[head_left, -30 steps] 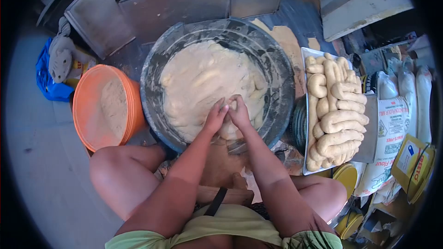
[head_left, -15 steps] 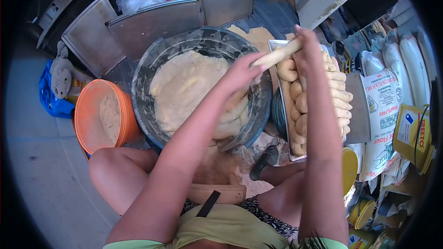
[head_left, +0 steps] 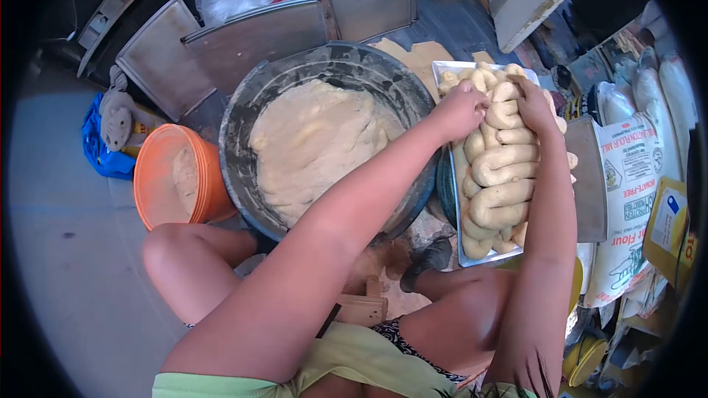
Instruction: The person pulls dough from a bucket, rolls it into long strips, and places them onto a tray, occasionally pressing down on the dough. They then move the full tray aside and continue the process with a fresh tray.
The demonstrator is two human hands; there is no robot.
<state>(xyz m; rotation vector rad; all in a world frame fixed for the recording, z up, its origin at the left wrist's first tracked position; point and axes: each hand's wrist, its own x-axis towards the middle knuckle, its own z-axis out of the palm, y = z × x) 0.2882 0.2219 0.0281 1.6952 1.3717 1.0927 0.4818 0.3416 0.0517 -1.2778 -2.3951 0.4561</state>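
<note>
A metal tray (head_left: 461, 247) to the right of the basin carries several thick ropes of pale dough (head_left: 505, 169), many folded into loops and piled close together. Over its far part, my left hand (head_left: 463, 112) has its fingers curled in a pinch at the left end of a dough rope (head_left: 504, 105). My right hand (head_left: 538, 107) bends its fingers over the right side of that same rope, which lies on the pile. A large mass of dough (head_left: 317, 144) fills much of the dark round basin (head_left: 236, 169); my left forearm crosses over its right side.
An orange bucket (head_left: 151, 195) holding flour stands left of the basin. Flat metal trays (head_left: 258, 40) lean behind it. Printed flour sacks (head_left: 623, 199) and yellow tubs (head_left: 667, 228) crowd the right side. A wooden stool (head_left: 363, 309) shows between the legs.
Both hands have brought the stretched dough rope from above the basin and tray edge down onto the tray's pile. The left hand moved right; the view shifted slightly.
</note>
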